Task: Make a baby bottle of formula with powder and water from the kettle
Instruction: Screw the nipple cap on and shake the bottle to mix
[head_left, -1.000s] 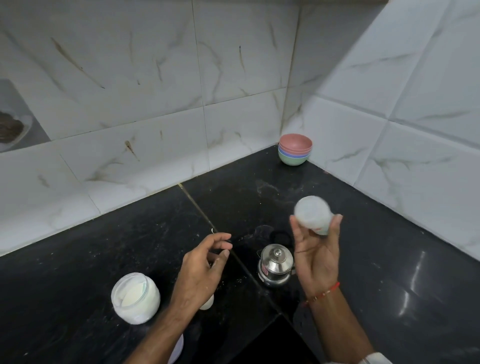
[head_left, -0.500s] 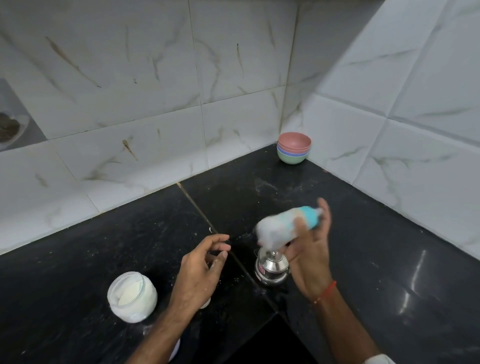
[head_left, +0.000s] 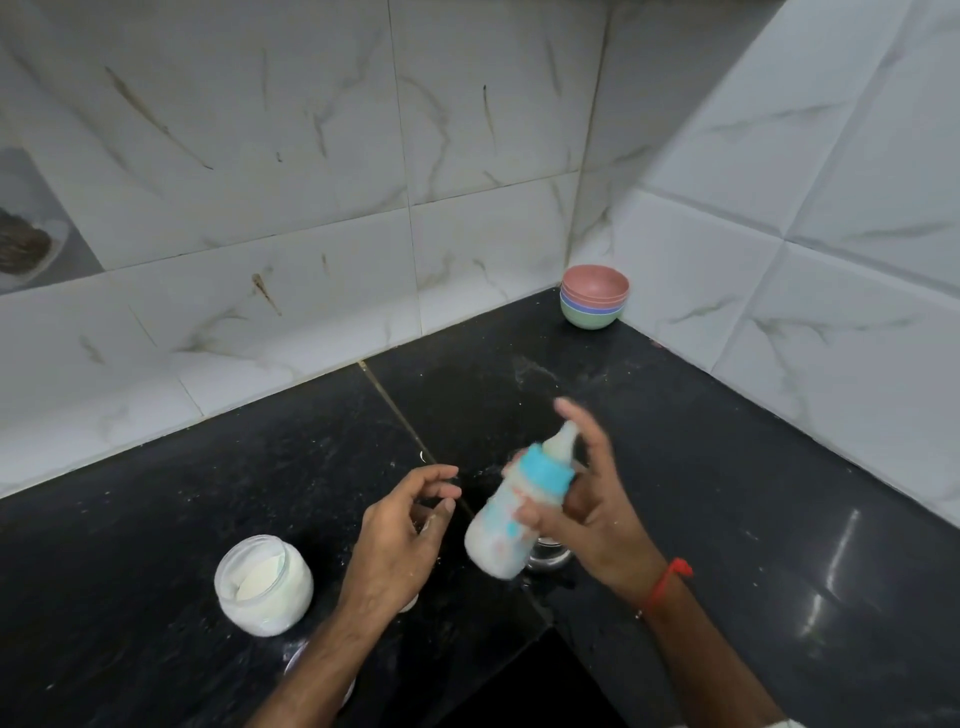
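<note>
My right hand (head_left: 592, 499) grips a baby bottle (head_left: 506, 525) full of white liquid, with a blue collar and a pale teat; it tilts with the teat up and to the right, blurred by motion. My left hand (head_left: 400, 535) hovers just left of the bottle, fingers loosely curled, holding nothing. An open glass jar of white powder (head_left: 262, 590) stands on the black counter (head_left: 727, 467), left of my left wrist. Behind the bottle and my right hand, only the base of the steel kettle (head_left: 550, 556) shows.
A stack of small coloured bowls (head_left: 594, 302) sits in the far corner where the tiled walls meet. Powder specks dot the counter. A round object (head_left: 298, 657) is partly hidden under my left forearm. A dark drop (head_left: 519, 686) lies near the front edge.
My right hand swung the bottle from bottom-up, through sideways, to teat-up over the kettle. My left hand barely moved.
</note>
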